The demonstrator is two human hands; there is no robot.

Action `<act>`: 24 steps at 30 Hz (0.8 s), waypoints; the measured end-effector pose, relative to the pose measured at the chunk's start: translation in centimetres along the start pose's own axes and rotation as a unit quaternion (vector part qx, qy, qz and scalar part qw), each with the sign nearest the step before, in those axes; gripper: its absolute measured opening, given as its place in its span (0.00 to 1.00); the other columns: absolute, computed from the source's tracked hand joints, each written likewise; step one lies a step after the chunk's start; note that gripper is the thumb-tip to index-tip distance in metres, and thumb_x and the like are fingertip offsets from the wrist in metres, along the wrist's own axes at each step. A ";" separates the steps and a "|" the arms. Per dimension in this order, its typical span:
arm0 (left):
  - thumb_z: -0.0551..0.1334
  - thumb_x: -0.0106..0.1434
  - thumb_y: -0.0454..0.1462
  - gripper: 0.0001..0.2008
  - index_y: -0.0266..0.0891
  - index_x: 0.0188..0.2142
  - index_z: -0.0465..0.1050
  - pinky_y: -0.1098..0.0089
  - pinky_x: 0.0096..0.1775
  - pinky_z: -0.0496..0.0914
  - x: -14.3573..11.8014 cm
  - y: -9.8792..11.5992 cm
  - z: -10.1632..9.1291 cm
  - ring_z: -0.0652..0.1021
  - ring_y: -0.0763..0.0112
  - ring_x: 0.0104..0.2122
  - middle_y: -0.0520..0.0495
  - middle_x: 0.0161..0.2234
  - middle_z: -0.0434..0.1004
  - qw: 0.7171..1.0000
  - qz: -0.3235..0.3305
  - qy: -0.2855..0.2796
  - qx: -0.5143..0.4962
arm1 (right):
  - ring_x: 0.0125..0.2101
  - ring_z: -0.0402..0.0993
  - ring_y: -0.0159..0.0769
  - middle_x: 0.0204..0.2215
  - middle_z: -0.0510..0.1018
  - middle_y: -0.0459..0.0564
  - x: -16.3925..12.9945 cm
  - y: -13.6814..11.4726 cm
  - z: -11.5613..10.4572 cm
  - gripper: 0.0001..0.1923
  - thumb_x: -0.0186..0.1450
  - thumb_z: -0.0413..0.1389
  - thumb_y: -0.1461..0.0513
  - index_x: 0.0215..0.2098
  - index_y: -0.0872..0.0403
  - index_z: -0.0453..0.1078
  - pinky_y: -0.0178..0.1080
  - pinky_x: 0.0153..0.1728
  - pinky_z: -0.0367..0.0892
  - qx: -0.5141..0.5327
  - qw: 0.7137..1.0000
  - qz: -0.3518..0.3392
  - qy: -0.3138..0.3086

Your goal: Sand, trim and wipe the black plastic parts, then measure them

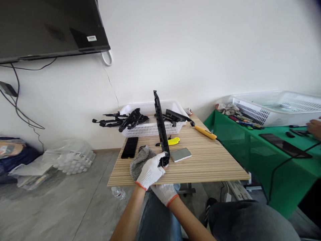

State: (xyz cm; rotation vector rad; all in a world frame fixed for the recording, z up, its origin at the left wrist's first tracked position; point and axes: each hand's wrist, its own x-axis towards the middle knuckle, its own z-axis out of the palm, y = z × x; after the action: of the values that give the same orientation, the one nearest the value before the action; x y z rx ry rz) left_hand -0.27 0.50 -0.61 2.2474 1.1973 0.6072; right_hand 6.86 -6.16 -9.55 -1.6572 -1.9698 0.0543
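Observation:
My left hand (151, 171), in a white knitted glove with an orange cuff, is closed around the lower end of a long black plastic strip (161, 127). The strip stands tilted above the table, its far end rising in front of a white basket. My right hand (166, 193), gloved the same way, is low at the table's front edge, below the left; its fingers are hidden. A grey cloth (141, 161) lies beside my left hand. Right of the strip sit a grey-green block (181, 154) and a yellow utility knife (173, 141), partly behind the strip.
The white basket (147, 130) holds several black plastic parts (134, 119) that overhang its rim. A black phone (129, 147) and a yellow-handled tool (205, 132) lie on the striped table (213, 167). On the right, another person's hand (314, 129) rests over a green-covered table (253, 147).

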 end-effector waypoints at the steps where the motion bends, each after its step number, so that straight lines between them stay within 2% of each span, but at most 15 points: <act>1: 0.63 0.62 0.38 0.25 0.46 0.59 0.70 0.65 0.53 0.72 0.0 0.0 0.0 0.80 0.64 0.50 0.49 0.52 0.80 1.000 0.002 0.002 0.001 | 0.39 0.77 0.40 0.40 0.79 0.53 -0.5 -0.2 -0.4 0.11 0.68 0.58 0.58 0.46 0.55 0.74 0.44 0.41 0.73 0.001 1.000 0.003 -0.012; 3: 0.63 0.62 0.37 0.24 0.46 0.59 0.70 0.64 0.55 0.72 0.0 -0.1 0.0 0.79 0.64 0.51 0.49 0.53 0.79 1.000 0.010 0.003 -0.004 | 0.40 0.77 0.43 0.38 0.80 0.53 -2.0 -0.8 -1.6 0.11 0.64 0.61 0.57 0.44 0.51 0.76 0.45 0.42 0.72 0.023 0.999 0.011 -0.042; 5: 0.62 0.63 0.37 0.24 0.45 0.59 0.70 0.64 0.57 0.70 0.0 0.0 -0.1 0.79 0.64 0.52 0.49 0.54 0.79 1.000 0.010 0.001 -0.012 | 0.47 0.75 0.48 0.47 0.79 0.51 -3.7 -1.2 -2.9 0.16 0.59 0.64 0.54 0.45 0.47 0.76 0.47 0.48 0.70 0.075 0.994 0.010 -0.078; 7: 0.62 0.63 0.38 0.24 0.45 0.59 0.69 0.64 0.57 0.70 0.0 0.0 -0.2 0.79 0.64 0.52 0.48 0.54 0.79 1.000 0.004 -0.007 -0.017 | 0.52 0.72 0.48 0.53 0.76 0.49 -5.3 -1.3 -4.2 0.16 0.57 0.66 0.53 0.43 0.46 0.76 0.47 0.53 0.66 0.135 0.984 -0.005 -0.113; 9: 0.62 0.63 0.37 0.24 0.44 0.59 0.69 0.64 0.57 0.70 0.1 0.1 -0.2 0.79 0.64 0.52 0.48 0.54 0.79 1.000 0.004 -0.010 -0.017 | 0.48 0.76 0.39 0.49 0.79 0.45 -6.5 -0.9 -6.0 0.10 0.60 0.63 0.55 0.40 0.46 0.76 0.38 0.50 0.68 0.206 0.967 -0.024 -0.151; 11: 0.62 0.63 0.37 0.24 0.45 0.59 0.70 0.65 0.58 0.69 0.1 0.2 -0.2 0.78 0.65 0.53 0.48 0.55 0.78 1.000 0.008 -0.007 -0.014 | 0.38 0.78 0.30 0.38 0.82 0.42 -6.7 0.0 -8.2 0.06 0.67 0.57 0.57 0.38 0.46 0.76 0.29 0.39 0.69 0.281 0.943 -0.049 -0.173; 13: 0.62 0.63 0.36 0.24 0.46 0.59 0.70 0.65 0.58 0.69 0.1 0.3 -0.1 0.77 0.65 0.54 0.49 0.55 0.78 1.000 0.006 -0.007 -0.014 | 0.34 0.77 0.28 0.34 0.81 0.42 -5.9 1.4 -10.7 0.10 0.70 0.52 0.57 0.37 0.47 0.75 0.28 0.37 0.68 0.321 0.934 -0.078 -0.138; 15: 0.61 0.61 0.32 0.26 0.46 0.59 0.69 0.65 0.59 0.68 0.1 0.4 -0.1 0.76 0.65 0.55 0.50 0.56 0.77 1.000 0.002 -0.014 -0.013 | 0.36 0.77 0.31 0.35 0.81 0.45 -4.0 3.3 -12.6 0.12 0.72 0.49 0.57 0.38 0.48 0.74 0.32 0.40 0.69 0.266 0.962 -0.049 -0.036; 17: 0.61 0.59 0.30 0.28 0.47 0.60 0.69 0.66 0.59 0.68 0.0 0.6 -0.2 0.76 0.65 0.55 0.51 0.57 0.76 1.000 -0.004 -0.020 -0.002 | 0.44 0.77 0.37 0.44 0.80 0.51 -1.6 5.7 -13.3 0.12 0.71 0.50 0.56 0.42 0.48 0.75 0.39 0.47 0.70 0.144 0.984 0.066 0.076; 18: 0.61 0.60 0.31 0.28 0.47 0.60 0.69 0.65 0.58 0.69 -0.1 0.6 -0.2 0.77 0.65 0.55 0.51 0.56 0.77 1.000 -0.008 -0.021 0.007 | 0.50 0.74 0.42 0.52 0.77 0.53 -0.4 6.9 -13.2 0.13 0.68 0.53 0.56 0.48 0.48 0.74 0.44 0.50 0.70 0.084 0.984 0.122 0.095; 19: 0.62 0.60 0.32 0.28 0.48 0.60 0.69 0.65 0.57 0.70 -0.1 0.6 -0.2 0.78 0.64 0.54 0.51 0.56 0.77 1.000 -0.012 -0.021 0.017 | 0.58 0.68 0.48 0.61 0.70 0.55 0.8 8.0 -12.9 0.24 0.64 0.58 0.54 0.57 0.48 0.69 0.48 0.53 0.68 0.038 0.982 0.168 0.079; 20: 0.62 0.61 0.33 0.27 0.48 0.60 0.69 0.65 0.55 0.71 -0.2 0.6 -0.2 0.78 0.63 0.53 0.50 0.55 0.78 0.999 -0.014 -0.021 0.025 | 0.63 0.62 0.54 0.65 0.63 0.57 1.8 9.1 -12.5 0.37 0.58 0.63 0.52 0.64 0.50 0.64 0.52 0.55 0.66 0.009 0.980 0.194 0.054; 21: 0.62 0.61 0.34 0.26 0.47 0.60 0.69 0.65 0.54 0.72 -0.2 0.6 -0.1 0.79 0.63 0.52 0.50 0.54 0.78 0.999 -0.014 -0.021 0.031 | 0.65 0.57 0.56 0.68 0.59 0.59 2.7 9.9 -12.1 0.45 0.54 0.66 0.51 0.67 0.51 0.59 0.55 0.58 0.63 -0.010 0.979 0.202 0.023; 22: 0.62 0.61 0.34 0.26 0.47 0.60 0.69 0.65 0.54 0.72 -0.3 0.6 0.0 0.79 0.63 0.51 0.49 0.54 0.79 0.999 -0.011 -0.021 0.035 | 0.66 0.54 0.57 0.68 0.57 0.59 3.5 10.5 -11.7 0.50 0.52 0.67 0.50 0.69 0.52 0.57 0.57 0.61 0.59 -0.020 0.980 0.196 -0.009; 24: 0.63 0.61 0.34 0.27 0.47 0.60 0.69 0.65 0.55 0.72 -0.3 0.4 0.1 0.79 0.63 0.51 0.49 0.54 0.79 0.999 -0.005 -0.019 0.040 | 0.66 0.54 0.55 0.67 0.61 0.56 4.4 11.1 -11.4 0.45 0.54 0.66 0.49 0.67 0.51 0.60 0.56 0.63 0.55 -0.023 0.985 0.162 -0.054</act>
State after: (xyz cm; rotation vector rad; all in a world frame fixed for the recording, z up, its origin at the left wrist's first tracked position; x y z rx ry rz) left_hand -0.15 0.02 -0.48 2.3080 1.2328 0.5193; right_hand 21.42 -3.10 -2.40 -2.0295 -1.7685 0.2269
